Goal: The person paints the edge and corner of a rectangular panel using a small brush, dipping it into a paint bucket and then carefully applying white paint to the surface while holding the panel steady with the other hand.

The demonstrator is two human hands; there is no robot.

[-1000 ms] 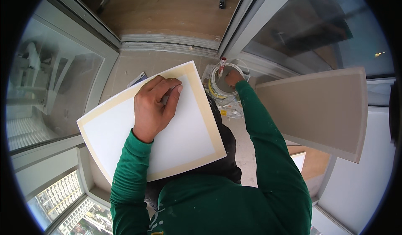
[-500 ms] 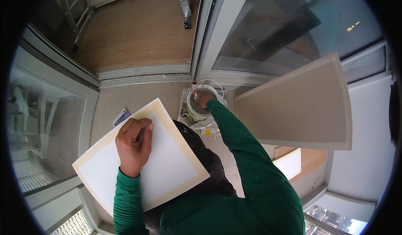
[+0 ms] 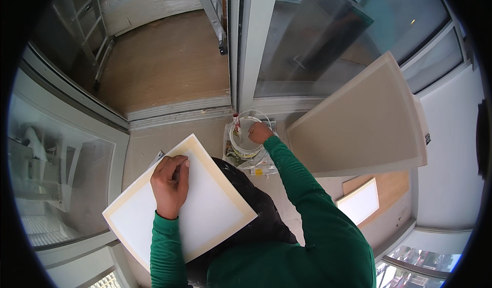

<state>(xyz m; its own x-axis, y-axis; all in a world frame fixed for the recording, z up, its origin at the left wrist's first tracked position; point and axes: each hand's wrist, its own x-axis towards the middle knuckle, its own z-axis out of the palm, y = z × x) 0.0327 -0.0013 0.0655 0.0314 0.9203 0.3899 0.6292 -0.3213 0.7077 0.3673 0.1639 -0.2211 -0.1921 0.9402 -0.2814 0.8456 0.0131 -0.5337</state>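
Note:
A white rectangular panel [image 3: 215,206] with a cream border lies tilted across my lap, over my dark trousers. My left hand [image 3: 170,185] is on its upper face near the far-left edge, thumb and curled fingers drawn together; whatever they may pinch is hidden. My right hand [image 3: 260,132] is closed above the right rim of a white bucket [image 3: 233,146], with its fingertips turned away from view, so I cannot make out what it holds. A brush with a red handle [image 3: 236,121] stands at the bucket's left side.
Plastic sheeting [image 3: 264,166] lies under the bucket. To the right leans a large beige panel [image 3: 353,124]; a smaller white panel [image 3: 359,202] lies below it. Sliding door tracks [image 3: 179,106] cross ahead, with a ladder [image 3: 212,18] beyond. A glass door [image 3: 72,165] stands left.
My right hand has risen out of the bucket to above its rim. The left hand stays on the panel. The whole view has shifted slightly.

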